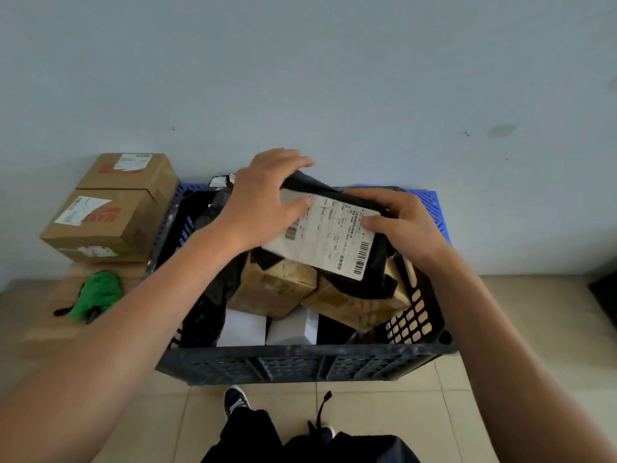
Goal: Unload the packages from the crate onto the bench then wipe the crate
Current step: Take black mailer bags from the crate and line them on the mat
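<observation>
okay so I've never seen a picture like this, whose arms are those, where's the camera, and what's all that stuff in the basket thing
The camera is worn on a person's head and looks down, so the arms are their own. Their left hand and right hand grip a black mailer bag with a white shipping label, above a dark plastic crate. In the crate lie brown cardboard boxes, white boxes and more black bags. On the bench to the left sit two cardboard boxes and a green cloth. The shoes at the bottom are the person's.
</observation>
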A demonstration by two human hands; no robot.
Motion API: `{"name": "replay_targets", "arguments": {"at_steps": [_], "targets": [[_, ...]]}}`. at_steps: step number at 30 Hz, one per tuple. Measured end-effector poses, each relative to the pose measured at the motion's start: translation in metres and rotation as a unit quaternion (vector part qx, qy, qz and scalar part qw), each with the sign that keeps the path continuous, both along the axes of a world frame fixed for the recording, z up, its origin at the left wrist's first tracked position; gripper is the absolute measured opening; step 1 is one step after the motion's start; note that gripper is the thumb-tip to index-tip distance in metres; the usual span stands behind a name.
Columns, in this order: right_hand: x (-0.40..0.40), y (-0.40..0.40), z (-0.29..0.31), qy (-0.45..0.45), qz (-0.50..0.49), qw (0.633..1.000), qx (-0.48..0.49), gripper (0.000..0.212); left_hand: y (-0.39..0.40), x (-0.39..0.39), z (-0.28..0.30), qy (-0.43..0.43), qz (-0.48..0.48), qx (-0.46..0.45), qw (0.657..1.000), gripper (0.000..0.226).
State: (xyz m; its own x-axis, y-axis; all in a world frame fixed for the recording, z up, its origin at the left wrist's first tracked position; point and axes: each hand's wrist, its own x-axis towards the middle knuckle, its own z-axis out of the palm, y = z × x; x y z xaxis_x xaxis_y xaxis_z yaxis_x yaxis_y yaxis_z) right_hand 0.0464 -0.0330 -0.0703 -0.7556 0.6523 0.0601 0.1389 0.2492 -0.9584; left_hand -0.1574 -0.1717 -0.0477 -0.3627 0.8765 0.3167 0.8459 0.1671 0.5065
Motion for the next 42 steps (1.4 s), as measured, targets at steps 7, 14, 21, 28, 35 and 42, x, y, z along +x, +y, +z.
{"name": "replay_targets", "arguments": {"at_steps": [7, 14, 21, 28, 35, 42], "targets": [[-0.009, 0.001, 0.012, -0.065, 0.046, 0.989, 0.124, 0.037, 0.006, -0.002, 0.013, 0.036, -0.076, -0.171, 0.982, 0.05], [-0.011, 0.008, 0.015, -0.053, 0.058, 0.989, 0.123, 0.033, 0.004, 0.002, 0.002, -0.067, -0.078, -0.162, 0.981, 0.046], [-0.017, 0.008, 0.008, -0.021, -0.051, 0.98, 0.193, 0.038, 0.001, -0.005, -0.01, -0.142, -0.041, -0.101, 0.984, 0.042], [-0.025, -0.003, -0.006, -0.018, -0.167, 0.96, 0.224, 0.034, -0.001, -0.022, -0.028, -0.262, 0.08, 0.028, 0.961, 0.03], [-0.047, -0.019, -0.009, -0.036, -0.148, 0.981, 0.123, 0.042, 0.005, -0.018, -0.029, -0.402, 0.143, 0.121, 0.896, 0.029], [-0.067, -0.017, -0.009, -0.019, -0.083, 0.996, -0.004, 0.062, 0.013, -0.024, -0.025, -0.526, 0.135, 0.152, 0.826, 0.033]]}}
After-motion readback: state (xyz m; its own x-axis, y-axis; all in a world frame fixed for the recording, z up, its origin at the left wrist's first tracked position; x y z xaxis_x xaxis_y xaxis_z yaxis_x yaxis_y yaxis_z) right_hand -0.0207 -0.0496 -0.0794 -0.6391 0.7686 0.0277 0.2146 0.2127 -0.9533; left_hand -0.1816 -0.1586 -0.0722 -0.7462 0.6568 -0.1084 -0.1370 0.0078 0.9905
